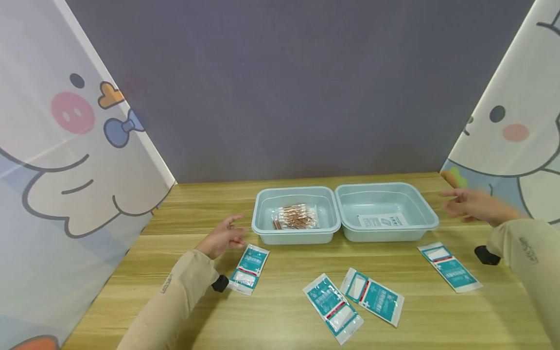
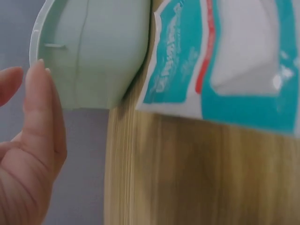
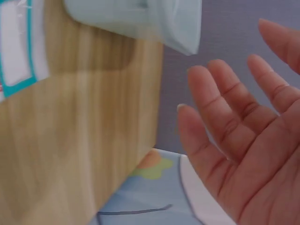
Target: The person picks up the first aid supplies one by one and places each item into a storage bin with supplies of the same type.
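My left hand (image 1: pixel 222 238) is just left of a pale blue plastic tray (image 1: pixel 297 239) that holds a bundle of cotton swabs (image 1: pixel 297 217). Its fingers are loosely extended and hold nothing. Below it lies a teal and white packet (image 1: pixel 250 268), seen large in the left wrist view. To the right of a second pale blue tray (image 1: pixel 385 235) is my right hand (image 1: pixel 477 206), fingers relaxed and apart, nothing in them. That tray contains a flat packet with printing (image 1: pixel 382 220). Another teal packet (image 1: pixel 450 267) lies nearest the right hand.
Two more teal packets, one on the left (image 1: pixel 333 308) and one on the right (image 1: pixel 373 295), lie near the front middle of the wooden table (image 1: pixel 175 272). A grey panel (image 1: pixel 280 97) stands behind; cartoon-printed panels flank both sides. The two trays stand side by side.
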Demonstrator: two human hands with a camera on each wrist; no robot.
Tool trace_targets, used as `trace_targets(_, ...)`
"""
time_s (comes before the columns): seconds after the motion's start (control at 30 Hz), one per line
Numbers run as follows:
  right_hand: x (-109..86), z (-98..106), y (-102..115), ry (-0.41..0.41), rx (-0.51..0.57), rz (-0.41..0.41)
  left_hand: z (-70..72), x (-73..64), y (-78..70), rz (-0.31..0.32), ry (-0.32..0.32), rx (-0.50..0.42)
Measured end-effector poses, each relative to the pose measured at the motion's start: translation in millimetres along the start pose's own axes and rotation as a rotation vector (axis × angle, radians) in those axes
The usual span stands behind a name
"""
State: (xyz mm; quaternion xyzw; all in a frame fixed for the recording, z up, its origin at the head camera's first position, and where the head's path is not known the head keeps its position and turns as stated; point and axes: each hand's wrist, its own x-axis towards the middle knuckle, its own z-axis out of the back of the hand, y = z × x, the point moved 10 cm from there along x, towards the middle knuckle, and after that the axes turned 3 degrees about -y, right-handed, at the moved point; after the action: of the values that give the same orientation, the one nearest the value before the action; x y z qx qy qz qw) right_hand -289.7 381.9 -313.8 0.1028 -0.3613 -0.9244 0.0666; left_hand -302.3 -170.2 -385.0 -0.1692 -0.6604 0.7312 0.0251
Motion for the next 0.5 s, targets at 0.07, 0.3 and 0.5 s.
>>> trace_targets(0.07,0.3,-7.0,-8.1,0.019,0.039,-0.004,1.1,-2.3,1.3,0.007,0.003,0.037)
trace_targets(0.3,1.0,-31.7,-34.4,0.057,0.245,-0.076,4.6,-9.6,6.3,0.038,-0.029,0.196)
trace_targets(0.5,-2.0,-47.1,-40.6,0.039,0.607,-0.102,4.6,-13.9,7.0,0.075,-0.031,0.345)
